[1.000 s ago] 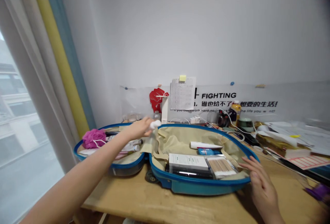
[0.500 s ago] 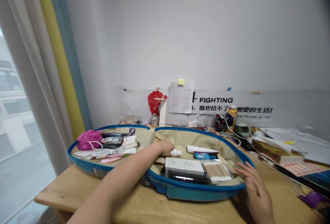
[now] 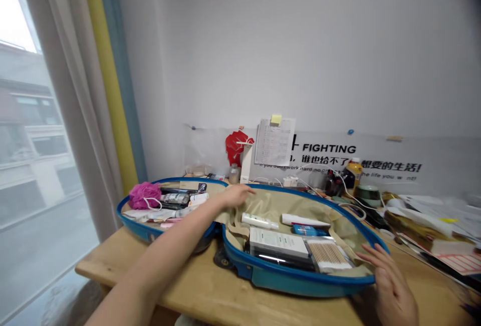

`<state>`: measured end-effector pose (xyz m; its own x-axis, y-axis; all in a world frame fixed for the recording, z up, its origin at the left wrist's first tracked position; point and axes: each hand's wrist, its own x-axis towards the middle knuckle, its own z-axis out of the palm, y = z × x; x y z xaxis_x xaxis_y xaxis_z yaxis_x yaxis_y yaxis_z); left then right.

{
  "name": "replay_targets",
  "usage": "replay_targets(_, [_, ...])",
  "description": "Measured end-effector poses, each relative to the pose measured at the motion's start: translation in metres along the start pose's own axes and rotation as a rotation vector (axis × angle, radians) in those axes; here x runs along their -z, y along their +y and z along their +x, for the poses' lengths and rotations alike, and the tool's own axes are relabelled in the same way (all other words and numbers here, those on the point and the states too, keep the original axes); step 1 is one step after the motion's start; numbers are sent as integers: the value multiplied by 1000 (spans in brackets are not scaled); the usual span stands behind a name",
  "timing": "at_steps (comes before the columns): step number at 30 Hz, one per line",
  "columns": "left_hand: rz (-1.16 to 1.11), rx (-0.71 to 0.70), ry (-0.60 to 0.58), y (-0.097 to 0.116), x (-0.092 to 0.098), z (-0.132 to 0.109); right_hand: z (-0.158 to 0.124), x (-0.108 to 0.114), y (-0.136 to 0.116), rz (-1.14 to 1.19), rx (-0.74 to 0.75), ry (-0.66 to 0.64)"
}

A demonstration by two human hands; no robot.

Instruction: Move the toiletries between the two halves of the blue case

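Observation:
A blue suitcase (image 3: 300, 286) with beige lining lies opened flat on a wooden desk. My left hand (image 3: 237, 195) is above the inner edges of the two halves, fingers partly stretched out, nothing visible in it. Just below it, a white bottle (image 3: 260, 222) lies in the right half. Beside that are a white tube (image 3: 303, 221), a blue bottle (image 3: 305, 230), a white box (image 3: 278, 242), a black item (image 3: 281, 260) and a pack of cotton swabs (image 3: 329, 254). My right hand (image 3: 393, 286) rests on the suitcase's right rim, fingers apart over the edge.
The left half holds a pink bath puff (image 3: 145, 195) and several tubes and bottles. Behind stand a white lamp (image 3: 246, 163) and a yellow-labelled bottle (image 3: 353, 172). Papers (image 3: 451, 253) and cables crowd the right side. A curtain (image 3: 71, 90) hangs left.
My left hand has let go of the white bottle and moved up and away towards the suitcase's middle. The bottle now lies fully visible. My right hand stays at the rim; the view has shifted.

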<state>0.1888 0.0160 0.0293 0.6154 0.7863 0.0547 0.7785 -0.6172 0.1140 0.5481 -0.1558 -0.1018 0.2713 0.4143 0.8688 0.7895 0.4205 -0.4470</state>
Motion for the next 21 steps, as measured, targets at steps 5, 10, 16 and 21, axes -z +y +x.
replay_targets(5, [148,332,35,-96,27,-57,1,2,-2,-26,-31,-31])
replay_targets(10, [273,559,-90,-151,11,-112,1,3,-5,-25,-27,-37])
replay_targets(16, [344,593,-115,-158,-3,-124,0,2,-4,-15,-6,-24])
replay_targets(21, [332,547,-52,-147,4,-121,-2,2,-2,-2,-12,-28])
